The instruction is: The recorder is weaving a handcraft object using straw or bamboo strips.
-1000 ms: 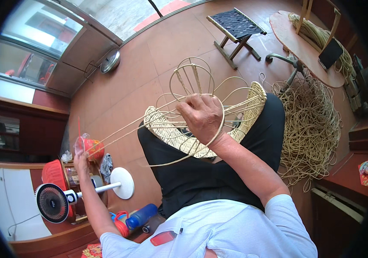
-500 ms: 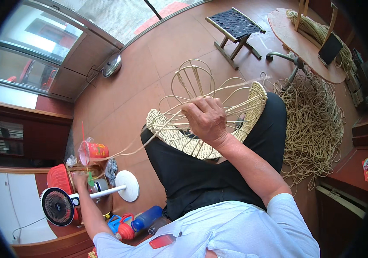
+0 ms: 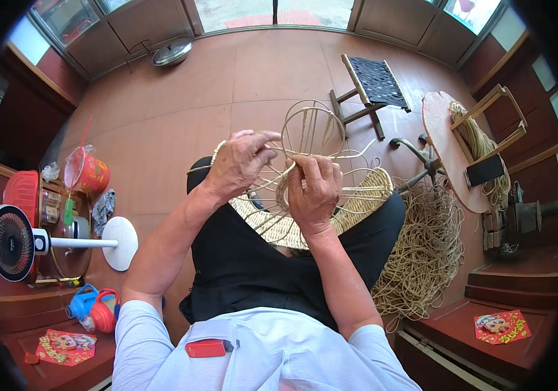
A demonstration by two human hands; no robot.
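Across my lap lies a crescent-shaped piece of woven straw cord point(image 3: 370, 194) on a wire frame, with thin wire loops point(image 3: 311, 117) standing up at its far side. My left hand point(image 3: 243, 163) is over its left part, fingers bent and thumb and forefinger pinched near the middle of the frame, on what looks like a strand of cord. Right beside it, my right hand point(image 3: 315, 189) grips the cord where it crosses the wires, fingers curled. The fingers partly hide the crossing.
A large heap of loose cord point(image 3: 419, 254) lies on the floor at the right, beside a round board on a wheeled base point(image 3: 438, 143). Beyond stands a folding stool point(image 3: 377, 85). At the left are a white fan point(image 3: 119, 244), a red bucket point(image 3: 90, 171) and bottles point(image 3: 99, 309).
My left hand has come back from far out at the left, where it pulled a long strand, to the frame beside my right hand. The whole view has turned.
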